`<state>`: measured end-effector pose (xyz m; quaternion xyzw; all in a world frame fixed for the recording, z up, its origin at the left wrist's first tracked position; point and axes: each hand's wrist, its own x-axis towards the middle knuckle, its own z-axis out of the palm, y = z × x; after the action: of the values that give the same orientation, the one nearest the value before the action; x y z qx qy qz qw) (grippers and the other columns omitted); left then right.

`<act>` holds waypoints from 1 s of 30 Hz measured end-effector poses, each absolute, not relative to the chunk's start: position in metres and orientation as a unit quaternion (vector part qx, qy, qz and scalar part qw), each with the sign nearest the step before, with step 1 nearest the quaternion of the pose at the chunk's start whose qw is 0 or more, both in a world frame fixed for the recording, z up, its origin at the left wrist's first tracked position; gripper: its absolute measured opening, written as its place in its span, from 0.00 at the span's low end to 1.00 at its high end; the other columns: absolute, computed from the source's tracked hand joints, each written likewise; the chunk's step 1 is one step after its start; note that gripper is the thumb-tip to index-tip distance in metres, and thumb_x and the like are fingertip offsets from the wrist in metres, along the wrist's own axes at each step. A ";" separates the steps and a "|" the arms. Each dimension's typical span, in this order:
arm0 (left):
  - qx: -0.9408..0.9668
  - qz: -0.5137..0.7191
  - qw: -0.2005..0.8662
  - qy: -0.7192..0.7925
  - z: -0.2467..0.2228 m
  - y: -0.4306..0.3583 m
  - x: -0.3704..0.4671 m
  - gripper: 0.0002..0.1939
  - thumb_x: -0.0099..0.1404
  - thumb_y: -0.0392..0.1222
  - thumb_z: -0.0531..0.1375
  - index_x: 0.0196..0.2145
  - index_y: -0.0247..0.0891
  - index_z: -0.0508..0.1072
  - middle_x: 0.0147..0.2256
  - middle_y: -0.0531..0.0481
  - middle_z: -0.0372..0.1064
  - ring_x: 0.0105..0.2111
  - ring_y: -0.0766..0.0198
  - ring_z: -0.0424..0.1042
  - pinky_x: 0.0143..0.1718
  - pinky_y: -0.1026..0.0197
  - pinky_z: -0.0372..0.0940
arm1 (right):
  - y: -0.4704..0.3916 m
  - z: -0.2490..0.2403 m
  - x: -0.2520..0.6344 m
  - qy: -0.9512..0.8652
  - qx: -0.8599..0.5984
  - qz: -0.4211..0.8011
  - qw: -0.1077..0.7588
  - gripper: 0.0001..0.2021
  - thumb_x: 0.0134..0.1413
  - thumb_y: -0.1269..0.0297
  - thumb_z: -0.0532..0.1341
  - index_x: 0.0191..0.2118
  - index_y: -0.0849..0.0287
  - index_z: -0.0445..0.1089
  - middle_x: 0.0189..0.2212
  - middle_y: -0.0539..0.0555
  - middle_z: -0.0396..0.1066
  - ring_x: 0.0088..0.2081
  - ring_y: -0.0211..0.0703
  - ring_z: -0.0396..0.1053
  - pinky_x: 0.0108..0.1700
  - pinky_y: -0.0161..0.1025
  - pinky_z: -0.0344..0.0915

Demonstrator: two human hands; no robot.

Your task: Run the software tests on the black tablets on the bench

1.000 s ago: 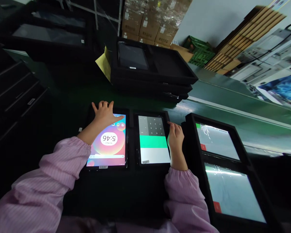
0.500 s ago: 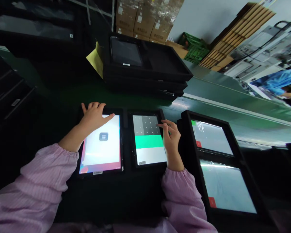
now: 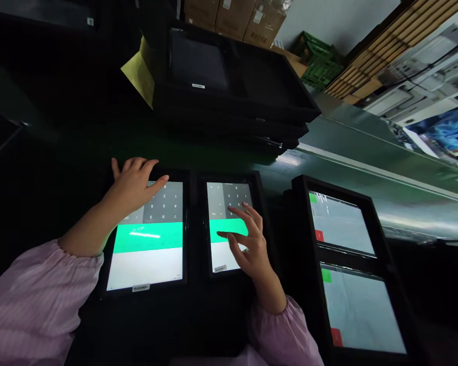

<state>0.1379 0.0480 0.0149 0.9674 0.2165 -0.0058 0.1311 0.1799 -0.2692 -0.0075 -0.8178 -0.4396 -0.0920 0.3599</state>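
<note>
Two lit tablets lie side by side in a dark tray in front of me. Each screen shows an upside-down calculator keypad, a green band and a white area. My left hand point(image 3: 133, 185) rests over the far edge of the left tablet point(image 3: 147, 269), fingers spread, covering part of its keypad. Over the right tablet point(image 3: 219, 254) hovers my right hand point(image 3: 254, 244), its fingers apart and the index fingertip above the green band. Whether that fingertip touches the glass I cannot tell. Both hands hold nothing. Barcode labels sit on the tablets' near edges.
At right, a black tray point(image 3: 313, 264) holds two lit tablets with green and red corner squares. Beyond my hands are stacked black trays point(image 3: 270, 107), a dark tablet point(image 3: 198, 58) and a yellow sheet point(image 3: 140, 73). Cartons point(image 3: 236, 20) and a green crate point(image 3: 318, 58) stand farther back.
The left tablet's screen has switched from a pale page with a small icon to the calculator. My right hand has moved left and nearer me. The lower right-hand tablet now shows a green square.
</note>
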 end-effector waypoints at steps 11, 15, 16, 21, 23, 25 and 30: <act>0.968 -0.016 0.148 0.204 0.016 0.053 0.138 0.33 0.72 0.55 0.45 0.66 0.32 0.63 0.64 0.30 0.59 0.68 0.40 0.51 0.68 0.27 0.31 | -0.270 -0.004 0.181 -0.442 -0.835 -0.068 0.321 0.14 0.64 0.71 0.59 0.38 0.50 0.83 0.64 0.55 0.65 0.71 0.63 0.48 0.63 0.67 0.63; 0.968 -0.021 0.145 0.205 0.018 0.053 0.138 0.31 0.73 0.54 0.46 0.66 0.33 0.62 0.64 0.32 0.59 0.69 0.43 0.51 0.68 0.28 0.30 | -0.273 -0.004 0.184 -0.402 -0.847 -0.104 0.331 0.16 0.64 0.72 0.58 0.34 0.52 0.83 0.61 0.56 0.68 0.70 0.65 0.49 0.61 0.68 0.65; 0.967 -0.023 0.144 0.206 0.018 0.053 0.138 0.31 0.73 0.53 0.46 0.66 0.33 0.63 0.65 0.32 0.59 0.69 0.43 0.51 0.68 0.28 0.30 | -0.273 -0.004 0.184 -0.401 -0.847 -0.105 0.332 0.16 0.64 0.72 0.58 0.34 0.52 0.83 0.61 0.56 0.67 0.70 0.65 0.50 0.61 0.68 0.65; 0.967 -0.026 0.147 0.208 0.017 0.053 0.138 0.32 0.73 0.53 0.45 0.66 0.33 0.62 0.64 0.31 0.59 0.69 0.41 0.51 0.68 0.28 0.30 | -0.270 -0.003 0.180 -0.442 -0.834 -0.062 0.324 0.15 0.66 0.69 0.58 0.40 0.49 0.83 0.64 0.55 0.64 0.71 0.65 0.48 0.63 0.70 0.62; 0.967 -0.015 0.154 0.202 0.018 0.053 0.139 0.33 0.72 0.54 0.44 0.66 0.32 0.62 0.64 0.31 0.59 0.68 0.40 0.51 0.68 0.28 0.29 | -0.270 -0.003 0.179 -0.437 -0.837 -0.063 0.323 0.15 0.66 0.70 0.58 0.40 0.51 0.83 0.64 0.57 0.64 0.72 0.66 0.45 0.64 0.70 0.61; 0.965 -0.012 0.162 0.208 0.020 0.053 0.140 0.33 0.71 0.54 0.45 0.65 0.32 0.64 0.64 0.32 0.61 0.68 0.40 0.52 0.68 0.28 0.29 | -0.271 -0.003 0.180 -0.421 -0.844 -0.072 0.326 0.15 0.66 0.70 0.57 0.39 0.52 0.83 0.63 0.57 0.66 0.72 0.66 0.45 0.63 0.70 0.62; 0.957 -0.012 0.191 0.219 0.023 0.057 0.142 0.29 0.69 0.54 0.44 0.59 0.38 0.69 0.60 0.38 0.67 0.66 0.43 0.57 0.69 0.32 0.31 | -0.285 0.005 0.201 -0.344 -0.868 -0.120 0.338 0.17 0.69 0.63 0.55 0.39 0.48 0.83 0.60 0.55 0.69 0.69 0.62 0.54 0.62 0.66 0.64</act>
<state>0.1422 0.0572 0.0230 0.9568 0.2190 -0.0120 0.1909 0.2013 -0.2852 0.0047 -0.8679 -0.3438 -0.1196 0.3381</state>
